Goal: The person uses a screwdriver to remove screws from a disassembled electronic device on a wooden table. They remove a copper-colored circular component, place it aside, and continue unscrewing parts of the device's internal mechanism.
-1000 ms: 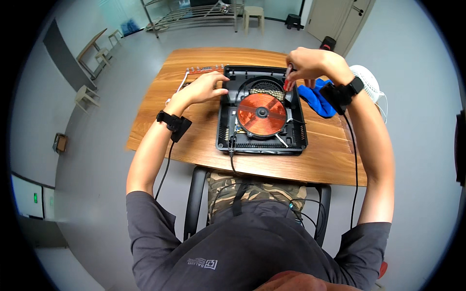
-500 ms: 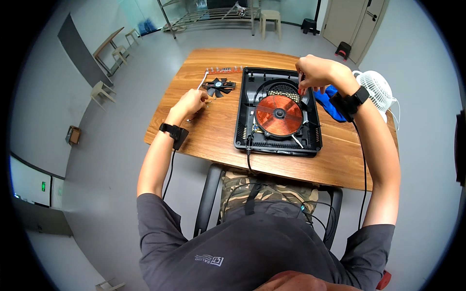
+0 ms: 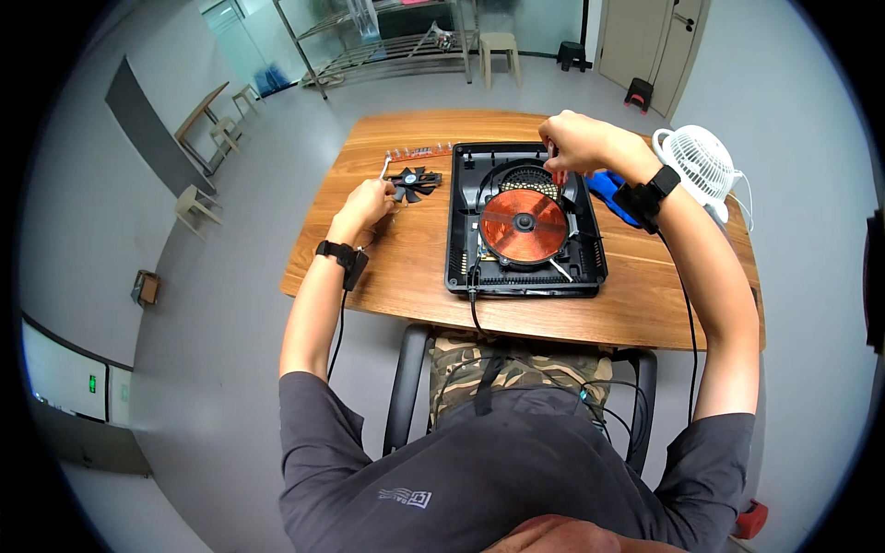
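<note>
One black fan (image 3: 415, 182) beside left hand (image 3: 369, 204), red tool (image 3: 559, 178) in right hand (image 3: 585, 143)

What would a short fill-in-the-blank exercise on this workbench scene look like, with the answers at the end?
1. The open housing around the round copper-coloured coil is coloured ____.
2. Seen by the person, the small bladed fan lies on the housing's ____ side.
3. The person's right hand holds a slim tool with a ____ part showing.
4. The crumpled cloth beyond the housing's right edge is ____.

Missing words: black; left; red; blue.
</note>
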A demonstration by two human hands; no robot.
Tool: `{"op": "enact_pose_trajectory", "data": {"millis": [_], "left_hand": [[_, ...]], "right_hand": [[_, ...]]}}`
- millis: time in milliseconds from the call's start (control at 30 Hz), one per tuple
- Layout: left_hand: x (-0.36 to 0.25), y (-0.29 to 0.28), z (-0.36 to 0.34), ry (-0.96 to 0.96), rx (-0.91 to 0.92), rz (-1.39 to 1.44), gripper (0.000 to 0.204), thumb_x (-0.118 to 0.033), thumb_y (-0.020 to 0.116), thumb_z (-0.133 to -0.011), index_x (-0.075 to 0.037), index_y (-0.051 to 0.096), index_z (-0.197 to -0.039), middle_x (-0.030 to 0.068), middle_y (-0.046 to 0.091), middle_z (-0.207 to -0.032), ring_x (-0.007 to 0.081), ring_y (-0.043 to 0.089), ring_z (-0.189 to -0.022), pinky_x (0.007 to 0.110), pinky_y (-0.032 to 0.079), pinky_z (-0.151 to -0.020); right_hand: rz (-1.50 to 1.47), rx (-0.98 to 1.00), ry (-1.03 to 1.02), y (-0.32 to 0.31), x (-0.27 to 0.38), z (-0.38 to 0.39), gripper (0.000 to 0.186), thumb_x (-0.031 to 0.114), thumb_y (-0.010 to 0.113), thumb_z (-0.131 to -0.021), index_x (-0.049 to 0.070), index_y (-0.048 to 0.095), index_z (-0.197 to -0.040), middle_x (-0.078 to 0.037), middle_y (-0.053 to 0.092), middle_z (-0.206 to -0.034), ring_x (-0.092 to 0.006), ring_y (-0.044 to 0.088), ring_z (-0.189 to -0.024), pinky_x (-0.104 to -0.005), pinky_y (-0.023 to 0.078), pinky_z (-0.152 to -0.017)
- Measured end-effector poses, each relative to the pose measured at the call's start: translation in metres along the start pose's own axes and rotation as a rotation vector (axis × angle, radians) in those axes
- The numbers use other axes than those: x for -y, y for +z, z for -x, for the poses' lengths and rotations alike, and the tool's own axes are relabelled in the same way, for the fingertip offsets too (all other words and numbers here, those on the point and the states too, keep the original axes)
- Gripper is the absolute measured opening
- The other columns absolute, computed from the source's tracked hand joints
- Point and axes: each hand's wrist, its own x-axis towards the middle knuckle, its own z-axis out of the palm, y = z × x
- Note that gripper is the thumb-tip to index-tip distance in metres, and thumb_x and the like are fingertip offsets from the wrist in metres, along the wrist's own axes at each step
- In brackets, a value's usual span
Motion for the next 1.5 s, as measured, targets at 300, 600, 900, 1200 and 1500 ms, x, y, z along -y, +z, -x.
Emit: {"op": "enact_pose_trajectory", "data": {"millis": [300,600,900,1200,1500], "left_hand": [[0.005,0.011,-0.068,0.212,0.009,-0.131,0.039,-0.001,0.072,-0.078,-0.004,0.070,-0.116,0.0209,0.071,-0.112,0.0389,0.065,-0.110,0.045,0.053,-0.095],[0.019,0.032,-0.093,0.202,0.019,-0.148,0.031,-0.002,0.070,-0.078,-0.003,0.071,-0.109,0.0189,0.073,-0.105,0.0363,0.068,-0.106,0.042,0.055,-0.090],[0.000,0.021,-0.090,0.105,0.100,-0.194,0.027,-0.002,0.072,-0.077,-0.004,0.072,-0.104,0.0193,0.073,-0.103,0.0386,0.068,-0.102,0.045,0.056,-0.086],[-0.024,-0.027,-0.080,0.110,0.029,-0.245,0.035,-0.005,0.079,-0.076,-0.003,0.070,-0.110,0.0209,0.072,-0.103,0.0408,0.067,-0.102,0.047,0.054,-0.086],[-0.060,-0.071,-0.064,0.275,-0.100,-0.154,0.025,-0.002,0.076,-0.078,0.000,0.071,-0.102,0.0206,0.073,-0.099,0.0401,0.068,-0.098,0.047,0.055,-0.084]], "right_hand": [[0.036,-0.162,-0.117,0.006,-0.006,0.003,0.031,0.020,0.080,-0.080,-0.003,0.066,-0.094,-0.021,0.072,-0.086,-0.0376,0.071,-0.084,-0.0439,0.056,-0.075],[0.032,-0.118,-0.120,-0.009,-0.011,0.014,0.033,0.027,0.078,-0.083,-0.002,0.066,-0.094,-0.020,0.073,-0.087,-0.0366,0.071,-0.084,-0.0434,0.057,-0.075],[0.016,-0.384,-0.096,-0.041,-0.046,0.054,0.034,0.031,0.075,-0.090,-0.002,0.068,-0.090,-0.019,0.072,-0.081,-0.0354,0.072,-0.079,-0.0406,0.057,-0.072],[-0.007,-0.445,0.185,0.031,-0.118,0.115,0.037,0.030,0.076,-0.087,-0.001,0.071,-0.106,-0.021,0.074,-0.088,-0.0384,0.073,-0.088,-0.0440,0.060,-0.080],[0.084,-0.506,0.298,0.085,-0.117,0.124,0.037,0.036,0.075,-0.086,0.000,0.069,-0.092,-0.023,0.071,-0.081,-0.0405,0.071,-0.080,-0.0477,0.059,-0.073]]}}
